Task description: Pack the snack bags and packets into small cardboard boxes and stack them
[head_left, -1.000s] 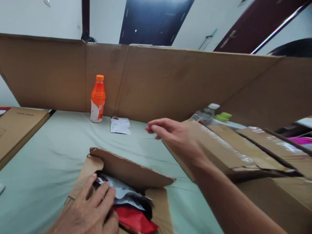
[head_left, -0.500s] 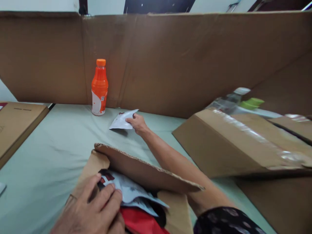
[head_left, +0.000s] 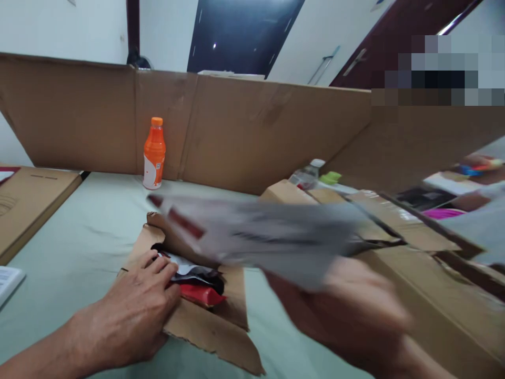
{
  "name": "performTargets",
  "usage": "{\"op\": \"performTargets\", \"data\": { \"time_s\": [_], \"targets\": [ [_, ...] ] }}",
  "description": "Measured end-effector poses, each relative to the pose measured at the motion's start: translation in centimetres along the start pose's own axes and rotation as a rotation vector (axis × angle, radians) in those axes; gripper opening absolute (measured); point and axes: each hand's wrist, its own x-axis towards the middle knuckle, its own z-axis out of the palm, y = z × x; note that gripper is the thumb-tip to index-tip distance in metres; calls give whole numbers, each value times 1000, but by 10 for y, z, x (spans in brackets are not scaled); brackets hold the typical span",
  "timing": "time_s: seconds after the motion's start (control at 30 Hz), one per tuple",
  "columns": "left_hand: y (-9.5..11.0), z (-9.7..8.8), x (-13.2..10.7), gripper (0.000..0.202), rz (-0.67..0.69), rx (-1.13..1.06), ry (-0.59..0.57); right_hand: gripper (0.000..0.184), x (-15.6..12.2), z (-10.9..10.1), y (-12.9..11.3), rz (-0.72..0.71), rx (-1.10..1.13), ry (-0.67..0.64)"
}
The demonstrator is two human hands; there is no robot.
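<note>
My left hand (head_left: 136, 302) lies over the left side of an open cardboard box (head_left: 215, 334), its fingers bent over the edge beside the contents. Inside the box are a silver-white packet (head_left: 189, 268) and a red packet (head_left: 203, 295). My right hand (head_left: 355, 302), smeared by motion, grips the right end of a flat grey-white packet (head_left: 256, 231) with dark red marks. That packet is held above the table, to the right of the box, and covers part of the box's back flap. What is printed on it is too blurred to read.
An orange bottle (head_left: 154, 155) stands upright before the cardboard wall (head_left: 244, 131). Larger boxes (head_left: 434, 310) sit at the right, with a clear bottle (head_left: 310, 173) behind them. A flat carton (head_left: 39, 202) and a white object (head_left: 10, 284) lie left. Part of another person shows at far right.
My right hand has come from the back of the table, where it held a packet near the orange bottle, to the front right with a packet raised. My left hand stays at the box.
</note>
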Motion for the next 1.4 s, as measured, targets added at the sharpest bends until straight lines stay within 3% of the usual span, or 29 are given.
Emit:
{"op": "performTargets", "data": {
  "time_s": [0.07,0.1,0.2,0.27,0.47,0.6,0.73,0.83,0.9,0.97,1.07,1.17,1.23,1.33,1.4],
  "targets": [
    [2,1,-1,22,-7,-6,24,33,8,20,0,-154,-85,-176],
    [3,1,-2,23,-13,-5,31,30,13,31,1,-155,-151,-284],
    [4,0,-3,27,-31,19,26,27,30,54,6,46,-390,-695],
    [4,-1,-3,27,-38,25,20,28,42,59,8,133,-439,-894],
    [1,7,-3,30,-23,-4,35,41,76,72,9,83,-261,-1020],
    [-2,10,-2,25,-21,-25,-12,26,90,103,17,103,-237,-1199],
    [-2,6,-2,20,-27,-25,-6,23,92,117,20,116,-219,-1210],
    [-3,3,-10,25,-15,-27,92,28,82,106,15,128,-181,-1163],
    [-6,1,-21,34,9,-22,229,36,68,88,11,122,-125,-1039],
    [-11,-1,-35,40,10,2,381,40,48,66,8,97,-32,-752],
    [-20,-1,-52,41,-79,12,520,36,13,35,8,107,59,-219],
    [-28,5,-57,50,-204,-44,609,26,-15,17,10,166,22,82],
    [-32,11,-54,55,-236,-89,642,24,-25,14,11,203,-24,182],
    [-35,18,-45,59,-224,-151,608,36,-25,18,18,277,-71,286],
    [-36,20,-40,58,-251,-182,582,42,-20,26,27,319,-44,262]
  ]
}}
